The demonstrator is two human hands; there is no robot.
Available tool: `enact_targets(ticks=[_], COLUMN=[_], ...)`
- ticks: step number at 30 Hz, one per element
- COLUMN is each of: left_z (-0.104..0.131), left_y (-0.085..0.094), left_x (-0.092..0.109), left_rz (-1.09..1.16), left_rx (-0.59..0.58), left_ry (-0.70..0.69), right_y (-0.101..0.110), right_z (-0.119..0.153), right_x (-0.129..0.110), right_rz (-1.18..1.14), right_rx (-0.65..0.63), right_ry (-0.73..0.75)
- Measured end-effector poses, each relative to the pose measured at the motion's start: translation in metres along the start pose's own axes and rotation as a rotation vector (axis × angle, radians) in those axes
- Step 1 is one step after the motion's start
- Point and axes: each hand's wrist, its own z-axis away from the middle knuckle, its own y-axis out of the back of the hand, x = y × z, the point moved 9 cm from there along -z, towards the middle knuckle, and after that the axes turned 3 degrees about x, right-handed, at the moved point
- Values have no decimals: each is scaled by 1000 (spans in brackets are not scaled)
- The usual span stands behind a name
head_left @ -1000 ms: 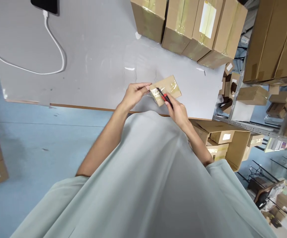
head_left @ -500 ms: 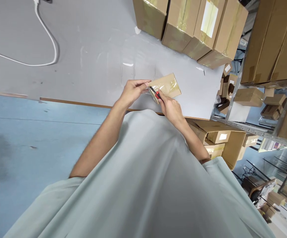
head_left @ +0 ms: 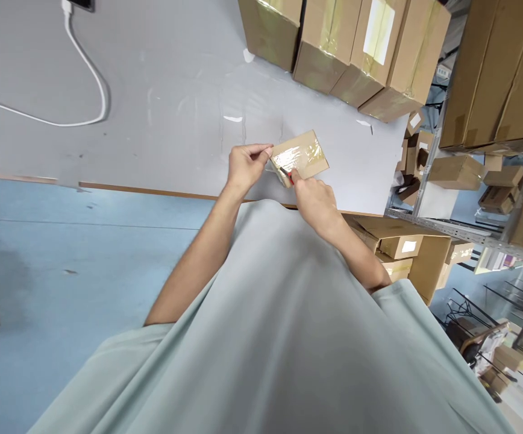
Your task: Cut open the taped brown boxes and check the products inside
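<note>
A small cardboard box [head_left: 306, 158] with shiny clear tape across its top lies at a slant near the front edge of the grey table [head_left: 166, 132]. At its left corner, the thumb and fingertips of my left hand [head_left: 246, 167] are pinched together on the edge; whether they hold a bit of tape too, I cannot tell. My right hand [head_left: 316, 202] is closed round a red-and-black utility knife [head_left: 290, 175], mostly hidden by the fingers. Its dark front end rests against the box's near left end.
Several taped cartons [head_left: 325, 57] stand in a row at the back right of the table. A white cable [head_left: 103, 96] runs to a dark device [head_left: 83, 3] at the left. An open carton [head_left: 428, 265] holding smaller boxes sits below right, beside metal shelving [head_left: 464, 232].
The knife has tipped lower and drawn back toward me, with less of it showing. My left hand stays at the box corner. The view has shifted slightly.
</note>
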Motion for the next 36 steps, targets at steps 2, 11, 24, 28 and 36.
enact_targets(ticks=[2,11,24,28,36], left_z=[2,1,5,4,-1], left_y=[-1,-2,1,2,3], left_x=[-3,-4,-1,-3,-4], left_rz=[7,9,-4,-8,-106], left_rx=[13,-10,6,-1,25], left_ry=[12,34,79,65,-20], right_y=[2,0,-13,-12,-26], right_z=[6,9,-18,-24,-15], right_x=[4,-1,2,-5,-13], right_rz=[37,23,-95,-68,-66], right_rx=[-23,-25,43,22,-37], right_ry=[-46,-25,12,9,79])
